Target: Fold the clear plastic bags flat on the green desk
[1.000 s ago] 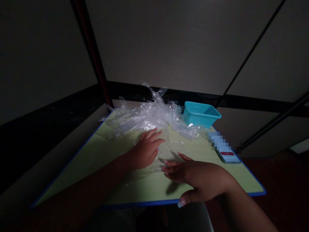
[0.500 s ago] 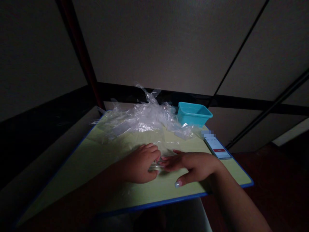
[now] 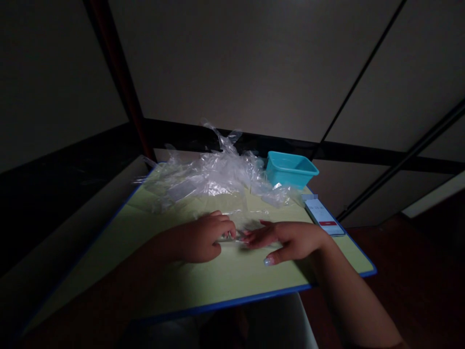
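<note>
A thin piece of clear plastic film [image 3: 238, 238] lies on the yellow-green tabletop [image 3: 218, 286] between my two hands. My left hand [image 3: 207, 237] rests on its left part with fingers curled in, and its edge appears caught in them; the fingertips are partly hidden. On the film's right part, my right hand [image 3: 279, 238] lies palm down with its fingers stretched out and the thumb apart. Just beyond both hands rises a loose heap of crumpled clear plastic [image 3: 221, 174], with some finger-like ends sticking up.
A turquoise plastic basket [image 3: 292, 170] stands at the far right of the table, beside the heap. A phone with a lit screen [image 3: 324, 215] lies along the right edge. Blue trim [image 3: 225, 304] borders the table, and pale panels [image 3: 232, 68] rise behind it.
My left hand has shifted slightly left, its thumb and fingers curling in more. My right hand stays flat in nearly the same place. The whole view has tilted a little.
</note>
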Tool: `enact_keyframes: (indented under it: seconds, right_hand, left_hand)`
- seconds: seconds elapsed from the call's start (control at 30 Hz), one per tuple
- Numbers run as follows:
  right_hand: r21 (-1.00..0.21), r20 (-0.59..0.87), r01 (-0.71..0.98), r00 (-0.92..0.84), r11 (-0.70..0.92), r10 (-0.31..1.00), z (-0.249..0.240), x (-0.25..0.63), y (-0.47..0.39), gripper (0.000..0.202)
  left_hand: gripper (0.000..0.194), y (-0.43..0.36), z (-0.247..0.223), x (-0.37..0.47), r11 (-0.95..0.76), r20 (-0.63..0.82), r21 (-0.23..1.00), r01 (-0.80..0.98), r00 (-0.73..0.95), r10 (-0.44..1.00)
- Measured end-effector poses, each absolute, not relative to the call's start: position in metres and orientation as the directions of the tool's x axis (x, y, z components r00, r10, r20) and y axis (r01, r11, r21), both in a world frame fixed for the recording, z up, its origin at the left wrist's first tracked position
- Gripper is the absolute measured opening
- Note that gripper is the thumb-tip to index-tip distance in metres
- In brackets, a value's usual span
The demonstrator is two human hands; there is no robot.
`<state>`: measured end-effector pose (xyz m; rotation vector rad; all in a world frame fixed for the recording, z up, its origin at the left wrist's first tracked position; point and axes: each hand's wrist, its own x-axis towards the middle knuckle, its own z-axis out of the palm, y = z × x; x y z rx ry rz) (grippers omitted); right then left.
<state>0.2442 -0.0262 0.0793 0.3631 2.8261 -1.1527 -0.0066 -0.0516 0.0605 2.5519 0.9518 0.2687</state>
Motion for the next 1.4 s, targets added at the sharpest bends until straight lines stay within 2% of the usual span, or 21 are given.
enact_keyframes:
  seconds: [0.13, 0.3, 0.47, 0.63, 0.7, 0.9, 1.03, 1.1, 1.23, 1.3, 1.4]
  right_hand:
    - [-0.718, -0.095, 0.22, -0.971, 0.66, 0.22, 0.077, 0.243, -0.025, 0.046]
    - [-0.779, -0.053, 0.184, -0.972, 0.599, 0.229, 0.074, 0.239, -0.024, 0.042]
    - [-0.803, -0.098, 0.22, -0.966, 0.553, 0.241, 0.078, 0.245, -0.021, 0.04]
    - [-0.75, -0.083, 0.379, -0.867, 0.542, 0.492, 0.076, 0.256, -0.01, 0.037]
    - [-0.729, -0.123, 0.448, -0.829, 0.517, 0.545, 0.073, 0.258, -0.004, 0.03]
    - [-0.75, -0.239, 0.485, -0.833, 0.449, 0.499, 0.067, 0.26, 0.005, 0.026]
    - [-0.752, -0.259, 0.487, -0.839, 0.445, 0.479, 0.064, 0.258, 0.004, 0.024]
    - [-0.749, -0.219, 0.473, -0.838, 0.465, 0.5, 0.062, 0.256, 0.004, 0.022]
    - [-0.764, -0.161, 0.457, -0.818, 0.456, 0.552, 0.06, 0.256, 0.006, 0.018]
    - [-0.776, -0.193, 0.478, -0.801, 0.411, 0.566, 0.059, 0.257, 0.006, 0.018]
    - [-0.759, -0.301, 0.539, -0.789, 0.367, 0.536, 0.059, 0.258, 0.007, 0.021]
  left_hand:
    - [0.024, -0.048, 0.06, -0.009, -0.67, 0.06, 0.491, 0.557, 0.746, 0.663]
    - [0.012, -0.044, 0.055, -0.002, -0.694, 0.126, 0.503, 0.515, 0.751, 0.649]
    - [0.014, -0.04, 0.053, -0.002, -0.689, 0.147, 0.542, 0.482, 0.753, 0.642]
    - [0.015, -0.034, 0.052, -0.006, -0.621, 0.167, 0.591, 0.515, 0.675, 0.719]
    - [0.016, -0.03, 0.051, -0.007, -0.561, 0.139, 0.626, 0.541, 0.631, 0.764]
    - [0.02, -0.024, 0.046, -0.006, -0.397, 0.004, 0.691, 0.604, 0.546, 0.838]
    - [0.015, -0.04, 0.052, 0.004, -0.497, 0.06, 0.626, 0.6, 0.599, 0.798]
    - [0.015, -0.051, 0.057, 0.01, -0.598, 0.081, 0.583, 0.55, 0.693, 0.716]
    - [0.017, -0.062, 0.061, 0.015, -0.689, 0.063, 0.607, 0.396, 0.84, 0.538]
    - [0.018, -0.061, 0.059, 0.015, -0.692, 0.047, 0.593, 0.411, 0.841, 0.539]
    - [0.016, -0.058, 0.051, 0.014, -0.677, 0.027, 0.526, 0.514, 0.786, 0.618]
